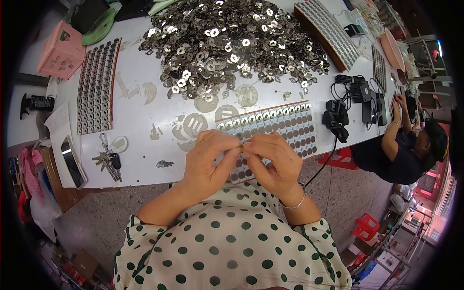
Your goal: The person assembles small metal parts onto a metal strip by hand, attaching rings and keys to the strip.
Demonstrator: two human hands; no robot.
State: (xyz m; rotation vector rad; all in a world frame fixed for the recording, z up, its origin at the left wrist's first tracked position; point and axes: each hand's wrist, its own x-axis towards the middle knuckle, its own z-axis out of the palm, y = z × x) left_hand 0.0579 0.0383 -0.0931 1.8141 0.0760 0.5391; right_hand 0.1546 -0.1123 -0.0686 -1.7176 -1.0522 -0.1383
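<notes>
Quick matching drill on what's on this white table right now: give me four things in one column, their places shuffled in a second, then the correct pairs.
Things:
1. heap of shiny metal washers
2. bunch of metal keys
3. pink plastic basket
4. sheet of round grey pads

Places:
A. far-left corner of the table
B. just beyond the left hand and right hand
C. near-left edge, beside a phone
D. far middle of the white table

Pairs: 1-D, 2-C, 3-A, 4-B

Keys (107, 157) and a phone (72, 162) are lying near the desk's (140, 116) left edge; a pink box (62, 50) is sitting at its far left corner; black chargers (355, 96) are resting at its right edge.
</notes>
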